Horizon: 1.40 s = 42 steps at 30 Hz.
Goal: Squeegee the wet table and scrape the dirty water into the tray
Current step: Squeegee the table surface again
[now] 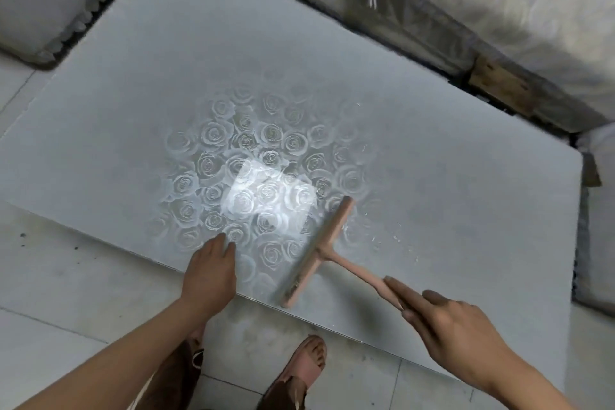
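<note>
squeegee (316,250): one, pink, blade down on the table (432,176), set slantwise, its near end at the table's near edge. right hand (446,319): holds the handle end, forefinger laid along the shaft. left hand (208,273): fingers straight, resting flat on the table just left of the blade and holding nothing. water: a scatter of droplets (382,236) lies to the right of the blade, too many and too faint to count; a bright glare patch sits on the rose pattern (246,143) to the left of the blade.

tray: none in view.

likely faults, as judged from this layout:
- water driven over the near edge would fall on the floor (66,293), since no tray shows there to catch it. the foot (306,363) stands just below that edge.
- with the blade end at the edge, a tilt of the handle could lift one end and leave a streak.
- a sweep to the left would meet the left hand, which lies in that path.
- the droplets lie on the handle side of the blade, so a push away from them would miss them.

counts: squeegee one, table one, hands two, sandalled foot one plainly shown, tray none.
</note>
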Each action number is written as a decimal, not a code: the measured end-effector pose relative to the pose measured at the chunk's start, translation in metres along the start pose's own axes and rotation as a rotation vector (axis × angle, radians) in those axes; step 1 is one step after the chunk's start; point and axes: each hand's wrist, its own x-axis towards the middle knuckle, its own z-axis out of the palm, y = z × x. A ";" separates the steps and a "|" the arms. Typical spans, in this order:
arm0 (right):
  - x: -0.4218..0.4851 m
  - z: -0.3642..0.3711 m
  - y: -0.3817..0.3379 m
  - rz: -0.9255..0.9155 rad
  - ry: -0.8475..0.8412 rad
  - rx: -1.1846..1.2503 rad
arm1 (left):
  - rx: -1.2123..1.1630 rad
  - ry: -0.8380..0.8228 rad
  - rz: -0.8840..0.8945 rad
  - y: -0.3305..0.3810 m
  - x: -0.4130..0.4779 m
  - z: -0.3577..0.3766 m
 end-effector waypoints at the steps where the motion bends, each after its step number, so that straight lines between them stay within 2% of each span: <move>1: -0.016 0.012 0.014 0.060 -0.009 0.033 | 0.030 -0.003 0.025 0.009 0.001 0.002; 5: -0.062 0.054 0.064 0.231 -0.072 0.106 | 0.105 -0.080 0.094 0.050 0.002 0.008; 8: -0.099 0.086 0.102 0.340 -0.089 0.197 | 0.155 -0.047 0.122 0.086 -0.001 0.020; 18: -0.199 0.155 0.236 0.407 -0.156 0.200 | 0.409 -0.171 0.167 0.199 -0.009 0.072; 21: -0.224 0.176 0.264 0.455 -0.180 0.270 | 0.448 -0.205 0.161 0.220 -0.009 0.079; 25: -0.230 0.200 0.277 0.426 -0.149 0.391 | 0.474 -0.259 0.117 0.237 -0.008 0.081; 29: -0.218 0.219 0.279 0.385 -0.114 0.335 | 0.517 -0.313 0.114 0.239 0.002 0.077; 36: -0.102 0.194 0.220 0.181 0.030 0.229 | 0.533 -0.393 0.118 0.222 0.012 0.076; 39: -0.111 0.186 0.237 0.180 0.066 0.221 | 0.545 -0.389 0.121 0.219 0.012 0.078; 42: -0.148 0.178 0.272 0.249 0.023 0.292 | 0.512 -0.398 0.116 0.217 0.012 0.080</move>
